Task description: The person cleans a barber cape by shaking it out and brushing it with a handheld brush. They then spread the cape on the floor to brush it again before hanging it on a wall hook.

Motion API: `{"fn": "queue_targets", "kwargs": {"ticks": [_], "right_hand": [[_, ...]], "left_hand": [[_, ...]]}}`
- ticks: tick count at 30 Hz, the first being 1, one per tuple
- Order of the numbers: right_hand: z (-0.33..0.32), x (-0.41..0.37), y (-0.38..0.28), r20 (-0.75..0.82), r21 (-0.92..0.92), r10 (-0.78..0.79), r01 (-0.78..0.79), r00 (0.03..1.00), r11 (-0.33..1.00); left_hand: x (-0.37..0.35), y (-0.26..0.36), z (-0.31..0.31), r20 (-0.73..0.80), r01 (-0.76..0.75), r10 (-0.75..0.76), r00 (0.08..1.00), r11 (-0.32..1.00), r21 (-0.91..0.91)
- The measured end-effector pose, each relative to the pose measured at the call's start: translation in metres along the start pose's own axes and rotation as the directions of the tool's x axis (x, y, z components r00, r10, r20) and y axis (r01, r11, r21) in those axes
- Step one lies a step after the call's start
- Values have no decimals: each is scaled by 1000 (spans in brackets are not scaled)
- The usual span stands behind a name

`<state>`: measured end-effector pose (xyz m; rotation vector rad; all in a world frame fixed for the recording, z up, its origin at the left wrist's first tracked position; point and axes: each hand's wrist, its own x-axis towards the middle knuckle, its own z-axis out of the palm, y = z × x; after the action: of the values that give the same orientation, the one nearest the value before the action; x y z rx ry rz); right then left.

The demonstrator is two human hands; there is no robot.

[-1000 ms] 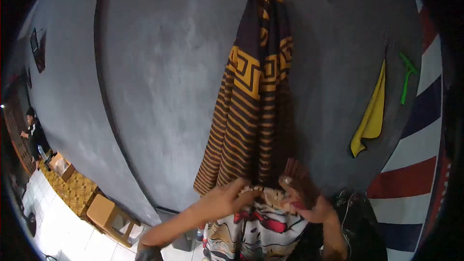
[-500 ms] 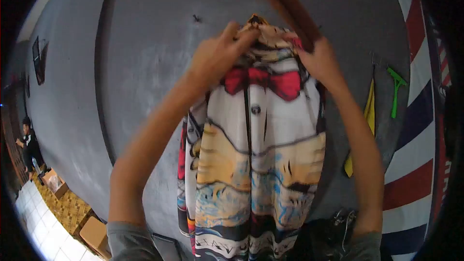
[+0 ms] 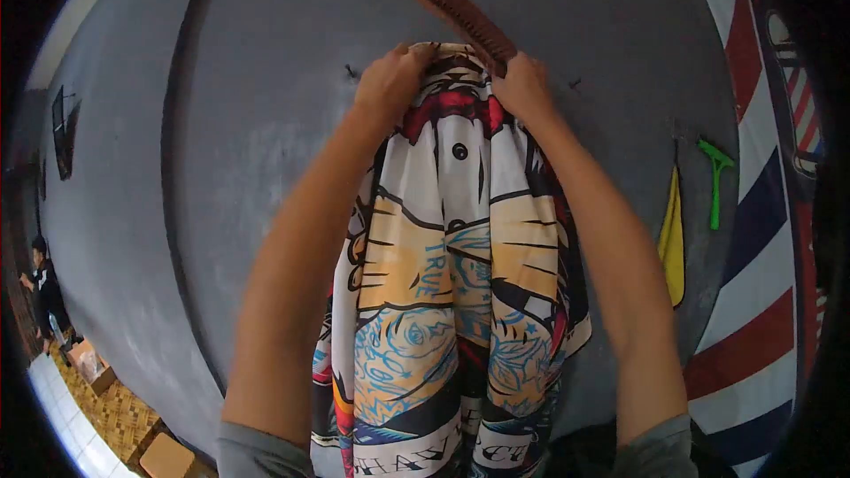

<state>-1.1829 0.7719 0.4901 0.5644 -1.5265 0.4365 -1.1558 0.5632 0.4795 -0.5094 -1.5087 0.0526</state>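
Both of my hands are raised against the grey wall [image 3: 266, 53], gripping the top edge of a colourful printed cape [image 3: 452, 292] that hangs down between my arms. My left hand [image 3: 390, 81] pinches the cape's upper left corner. My right hand [image 3: 522, 88] pinches the upper right corner and also holds a brown comb [image 3: 460, 11], which sticks up and to the left. The cape covers the striped black and yellow cloth that hung here a moment earlier. A small nail [image 3: 351, 72] pokes out of the wall just left of my left hand.
A yellow cloth [image 3: 673, 239] and a green tool [image 3: 714, 179] hang on the wall to the right, next to red, white and blue stripes [image 3: 761, 239]. Far left, another person [image 3: 44, 288] stands near wooden stools [image 3: 164, 458] on a tiled floor.
My hands rose from low in the view to the top of the wall, lifting the printed cape over the striped cloth. The comb tilted further left.
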Motion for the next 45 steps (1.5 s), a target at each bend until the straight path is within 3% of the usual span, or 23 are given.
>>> {"fn": "queue_targets", "kwargs": {"ticks": [2,5,8,10,14,17,20,23,26,29,32,35,38,41,44,45], "right_hand": [[-7,-3,-7,-37,39,83,-82,996,996],[2,7,2,-45,95,83,-78,996,992],[4,12,4,-88,79,66,-60,994,995],[-4,10,-1,-71,176,63,-50,995,983],[3,18,-1,-19,167,135,-130,991,977],[17,24,-3,164,138,212,-236,963,962],[20,13,-10,248,83,236,-263,940,961],[26,2,-6,219,71,122,-140,968,988],[30,-8,4,267,-3,-11,12,964,1000],[29,-29,9,254,6,-79,80,964,997],[20,-53,7,336,0,-69,73,939,997],[15,-72,2,355,-23,-97,112,930,993],[32,-75,-2,409,48,-44,26,911,999],[33,-84,-13,375,-23,-17,28,927,999],[24,-107,-15,451,9,-45,45,892,999],[22,-114,-18,462,8,-38,39,886,999]], "left_hand": [[0,3,6,-17,44,-44,999,999,-26],[3,13,5,-28,114,-117,993,988,-109],[15,26,-8,57,203,-200,978,978,-52],[22,22,-2,54,192,-190,980,981,-31],[27,14,8,131,261,-255,958,965,-37],[24,5,18,341,278,-205,918,944,-179],[7,17,21,247,365,-288,925,852,-376],[-3,37,12,347,627,-529,774,569,-532],[-18,54,19,172,419,-382,908,828,-373],[-34,61,25,153,412,-389,908,770,-487],[-50,64,22,260,468,-389,884,744,-477],[-67,67,23,224,441,-381,897,753,-487],[-81,64,25,262,469,-390,882,777,-420],[-98,77,14,208,466,-419,884,751,-468],[-125,96,12,113,356,-345,932,812,-462],[-131,98,11,162,396,-363,918,801,-448]]}}
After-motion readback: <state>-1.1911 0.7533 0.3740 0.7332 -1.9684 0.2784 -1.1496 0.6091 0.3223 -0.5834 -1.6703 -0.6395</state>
